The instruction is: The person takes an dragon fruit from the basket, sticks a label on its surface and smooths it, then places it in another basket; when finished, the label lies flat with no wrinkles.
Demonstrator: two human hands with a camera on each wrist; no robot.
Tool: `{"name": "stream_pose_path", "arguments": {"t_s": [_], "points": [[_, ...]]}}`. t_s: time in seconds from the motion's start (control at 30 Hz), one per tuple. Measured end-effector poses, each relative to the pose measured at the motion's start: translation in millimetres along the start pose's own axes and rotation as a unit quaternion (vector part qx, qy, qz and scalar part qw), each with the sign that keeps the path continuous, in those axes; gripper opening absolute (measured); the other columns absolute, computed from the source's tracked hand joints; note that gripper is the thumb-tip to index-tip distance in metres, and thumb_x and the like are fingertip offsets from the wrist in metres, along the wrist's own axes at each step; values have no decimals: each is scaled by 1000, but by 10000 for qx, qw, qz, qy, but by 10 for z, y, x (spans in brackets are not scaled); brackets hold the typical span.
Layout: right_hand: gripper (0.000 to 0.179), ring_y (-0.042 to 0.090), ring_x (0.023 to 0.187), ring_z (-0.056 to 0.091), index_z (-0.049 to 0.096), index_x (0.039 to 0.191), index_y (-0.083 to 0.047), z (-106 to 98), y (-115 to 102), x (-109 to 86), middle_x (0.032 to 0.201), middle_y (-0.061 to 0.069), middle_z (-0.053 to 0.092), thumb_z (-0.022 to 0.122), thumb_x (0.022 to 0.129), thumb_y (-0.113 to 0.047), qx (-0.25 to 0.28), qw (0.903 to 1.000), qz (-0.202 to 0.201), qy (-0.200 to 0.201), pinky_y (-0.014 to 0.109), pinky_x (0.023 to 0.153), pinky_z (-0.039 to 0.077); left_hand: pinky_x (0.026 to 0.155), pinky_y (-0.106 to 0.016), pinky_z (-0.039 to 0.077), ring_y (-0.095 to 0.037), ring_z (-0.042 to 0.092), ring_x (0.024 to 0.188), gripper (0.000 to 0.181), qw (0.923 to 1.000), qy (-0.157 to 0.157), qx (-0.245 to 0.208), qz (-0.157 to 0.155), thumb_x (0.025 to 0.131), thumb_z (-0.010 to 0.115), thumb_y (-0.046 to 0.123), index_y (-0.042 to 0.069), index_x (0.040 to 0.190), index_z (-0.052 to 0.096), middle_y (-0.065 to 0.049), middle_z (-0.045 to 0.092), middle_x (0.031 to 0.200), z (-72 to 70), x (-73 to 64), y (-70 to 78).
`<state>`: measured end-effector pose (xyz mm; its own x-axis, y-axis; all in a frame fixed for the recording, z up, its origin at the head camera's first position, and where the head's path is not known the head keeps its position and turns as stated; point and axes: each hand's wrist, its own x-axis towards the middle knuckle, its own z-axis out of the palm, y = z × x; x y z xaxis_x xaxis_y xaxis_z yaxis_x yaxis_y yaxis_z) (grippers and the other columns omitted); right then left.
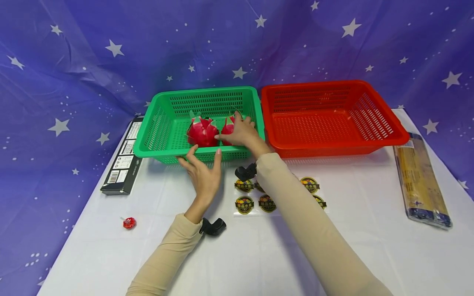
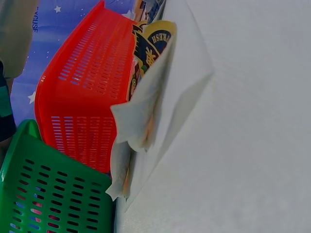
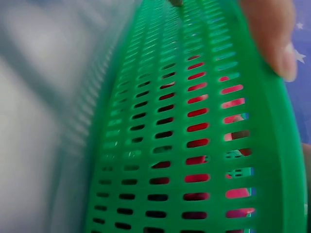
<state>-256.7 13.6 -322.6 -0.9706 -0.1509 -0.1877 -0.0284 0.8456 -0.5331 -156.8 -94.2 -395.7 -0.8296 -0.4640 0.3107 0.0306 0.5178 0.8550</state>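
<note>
The right fruit (image 1: 227, 129) sits in the green basket (image 1: 206, 91), and the person's right hand (image 1: 242, 132) has it in its grasp, thumb on the near left side and fingers over the far right. Just left of it in the same basket is the left fruit (image 1: 203, 134), red with pale green tips. The left hand (image 1: 204, 174) holds neither; its fingers are spread, touching the basket's front rim. From the right wrist, bits of red show through the slots in the green wall.

Just beside it on the right stands the red basket (image 1: 314, 127). In front, partly under the right sleeve (image 1: 314, 218), lies a sheet of stickers (image 1: 245, 204). A black box (image 1: 124, 162) lies to the left, a red sweet (image 1: 129, 223) nearer me, and a long packet (image 1: 422, 181) at far right. Behind hangs a starry purple cloth (image 1: 218, 45).
</note>
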Motion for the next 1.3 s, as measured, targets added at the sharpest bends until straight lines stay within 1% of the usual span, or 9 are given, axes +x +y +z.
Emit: {"name": "stream_pose_path", "arguments": {"t_s": [0.13, 0.33, 0.43, 0.6, 0.7, 0.9, 1.1, 1.3], "points": [[100, 43, 134, 19, 7, 146, -14, 18, -8, 4, 148, 21, 16, 62, 74, -58, -335, 9994, -40, 36, 52, 100, 36, 107, -52, 19, -38, 1, 139, 69, 10000, 30, 23, 43, 80, 51, 61, 17, 128, 28, -24, -10, 146, -1, 1, -3], [99, 43, 130, 27, 11, 145, -12, 35, -15, 7, 144, 22, 23, 64, 73, -56, -758, 9969, -91, 200, 48, 96, 41, 107, -53, 20, -38, 1, 139, 68, 10000, 21, 33, 72, 81, 51, 60, 17, 128, 27, -24, -12, 146, 0, -8, -10], [101, 43, 130, 28, 11, 145, -12, 36, -18, 1, 144, 22, 24, 67, 72, -54, -822, 9963, -73, 235, 47, 95, 42, 107, -53, 19, -38, 2, 139, 68, 10000, 7, 50, 74, 81, 52, 60, 17, 128, 27, -23, -12, 146, -1, -12, -9], [104, 42, 130, 27, 10, 145, -11, 35, -21, 8, 145, 24, 21, 71, 70, -49, -811, 9965, -55, 209, 46, 95, 43, 107, -51, 21, -37, 5, 138, 68, 9999, 33, 72, 95, 81, 52, 59, 17, 128, 28, -22, -9, 146, -2, -11, -8], [104, 43, 128, 29, 10, 145, -13, 38, -17, 28, 144, 25, 22, 72, 70, -49, -919, 9955, -99, 215, 46, 93, 44, 107, -51, 21, -38, 7, 138, 68, 9999, 57, 91, 85, 81, 52, 59, 17, 128, 28, -23, -8, 145, 0, -10, -11], [99, 43, 121, 38, 17, 145, -18, 39, -20, 42, 140, 26, 28, 72, 69, -50, -1103, 9929, -267, 360, 45, 87, 47, 107, -51, 20, -37, 7, 138, 68, 9998, 104, 125, 102, 80, 53, 59, 17, 128, 28, -23, -6, 145, 0, -5, -22], [88, 42, 115, 43, 25, 143, -26, 48, -19, 44, 137, 26, 33, 69, 71, -52, -1390, 9879, -500, 463, 44, 83, 49, 108, -52, 19, -38, 5, 138, 68, 9998, 96, 122, 125, 81, 53, 58, 17, 128, 28, -23, -7, 145, -3, -5, -23], [83, 43, 114, 45, 24, 142, -33, 43, -7, 51, 136, 26, 35, 64, 73, -56, -1641, 9836, -569, 479, 44, 82, 49, 108, -52, 18, -39, 5, 138, 68, 9998, 91, 128, 145, 81, 52, 59, 16, 128, 28, -23, -7, 145, -6, -8, -17]]}}
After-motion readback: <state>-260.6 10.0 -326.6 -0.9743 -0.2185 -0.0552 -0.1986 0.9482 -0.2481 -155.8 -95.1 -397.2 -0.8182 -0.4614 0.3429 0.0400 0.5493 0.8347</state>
